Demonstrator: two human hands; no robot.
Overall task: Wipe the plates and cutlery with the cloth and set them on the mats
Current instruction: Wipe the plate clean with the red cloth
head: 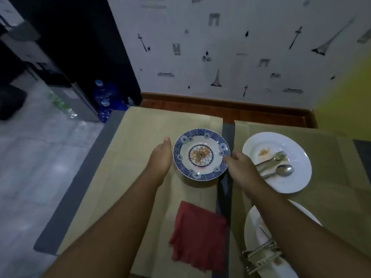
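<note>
Blue-patterned plate [201,154] sat on the left mat [124,157], at its far right corner, between both hands. Left hand [160,157] lay edge-on just beside the left rim, fingers straight, holding nothing. Right hand [239,165] had bent fingers on the right rim; whether it gripped could not be told. Red cloth [198,235] lay flat on the same mat, nearer. On the right mat [331,177], a soiled white plate [281,181] carried a fork [275,157] and a spoon [283,170]. Grey tabletop [76,187] showed at left.
</note>
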